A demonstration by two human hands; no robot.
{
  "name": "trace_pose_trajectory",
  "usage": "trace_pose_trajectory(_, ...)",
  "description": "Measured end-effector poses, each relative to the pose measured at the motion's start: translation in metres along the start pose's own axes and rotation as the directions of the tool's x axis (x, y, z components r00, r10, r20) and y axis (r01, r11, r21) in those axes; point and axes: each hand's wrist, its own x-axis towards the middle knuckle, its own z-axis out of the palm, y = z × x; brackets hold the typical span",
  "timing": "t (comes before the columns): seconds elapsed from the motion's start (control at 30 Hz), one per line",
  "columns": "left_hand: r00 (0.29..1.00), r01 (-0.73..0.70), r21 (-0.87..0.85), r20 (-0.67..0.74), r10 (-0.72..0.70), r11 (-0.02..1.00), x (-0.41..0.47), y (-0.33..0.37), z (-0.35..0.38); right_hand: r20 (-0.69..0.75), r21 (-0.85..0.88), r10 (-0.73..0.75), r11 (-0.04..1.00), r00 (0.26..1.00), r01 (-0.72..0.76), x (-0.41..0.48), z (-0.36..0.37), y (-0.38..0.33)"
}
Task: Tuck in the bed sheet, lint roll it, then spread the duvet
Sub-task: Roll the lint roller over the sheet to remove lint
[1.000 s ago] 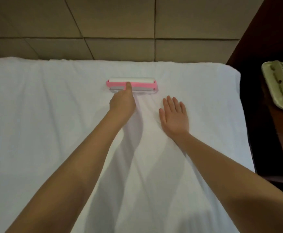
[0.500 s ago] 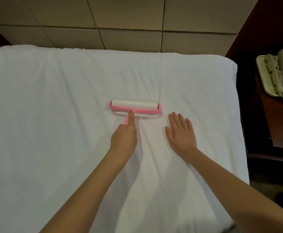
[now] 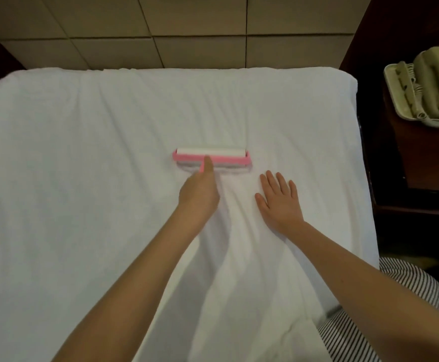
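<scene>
Presently: the lint-rolling step. Left hand (image 3: 199, 195) grips the pink handle of the lint roller (image 3: 212, 158), fingers curled round it, forefinger laid straight along the stem toward the head. Roller head sits just ahead of that fingertip, flat on the bed sheet (image 3: 82, 158), white drum on the far side of the pink frame.

Right hand (image 3: 278, 201) lies just right of the left, palm down, fingers straight and slightly spread, pressing the sheet. Roller's right end is just beyond its fingertips, not touching.

Soft creases run back from both hands toward the body. Duvet not in view.

Judgement: tucking looks done at the far edge, and rolling is the job in hand. The next stroke wants even downward pressure, with the right hand pinning the cloth so it does not bunch under the drum. The wide stretch left of the left hand likely needs passes too.
</scene>
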Motion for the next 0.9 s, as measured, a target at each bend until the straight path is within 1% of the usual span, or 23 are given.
trace_pose_trajectory(0.1, 1.0, -0.01, 0.099, 0.027, 0.007, 0.995, -0.064, -0.026, 0.017, -0.017, 0.014, -0.005, 1.0, 1.0, 0.005, -0.01, 0.005, -0.004)
trace_pose_trajectory(0.17, 0.999, -0.025, 0.115, 0.026, 0.022, 0.993, -0.075, -0.031, 0.02, -0.025, 0.024, -0.012, 1.0, 1.0, 0.013, -0.017, 0.006, -0.005)
trace_pose_trajectory(0.27, 0.999, -0.034, 0.089, -0.02, 0.036, 0.995, -0.041, -0.023, 0.013, -0.032, 0.02, -0.024, 1.0, 0.999, 0.024, -0.034, 0.011, -0.002)
trace_pose_trajectory(0.4, 0.994, -0.063, -0.02, -0.094, 0.061, 0.998, 0.016, -0.002, 0.008, -0.031, 0.0, -0.029, 1.0, 0.999, 0.029, -0.061, 0.022, 0.008)
trace_pose_trajectory(0.5, 0.989, -0.088, -0.068, -0.127, 0.079, 0.994, 0.016, 0.001, 0.015, -0.051, 0.01, -0.022, 1.0, 0.998, 0.022, -0.072, 0.028, 0.01)
trace_pose_trajectory(0.63, 0.989, -0.065, -0.069, -0.137, 0.055, 0.995, -0.057, -0.029, 0.047, -0.066, 0.037, 0.013, 0.999, 0.998, -0.011, -0.079, 0.034, 0.004)
trace_pose_trajectory(0.77, 0.996, -0.027, 0.017, -0.079, 0.028, 0.999, -0.154, -0.064, 0.076, -0.092, 0.056, 0.015, 0.998, 0.996, -0.009, -0.088, 0.044, -0.003)
trace_pose_trajectory(0.83, 0.997, -0.029, 0.026, -0.069, 0.031, 0.999, -0.172, -0.07, 0.078, -0.097, 0.07, 0.0, 0.997, 0.995, 0.006, -0.093, 0.044, -0.005)
trace_pose_trajectory(0.9, 0.996, -0.033, 0.021, -0.083, 0.035, 0.999, -0.159, -0.068, 0.073, -0.1, 0.078, -0.025, 0.996, 0.995, 0.033, -0.1, 0.044, -0.005)
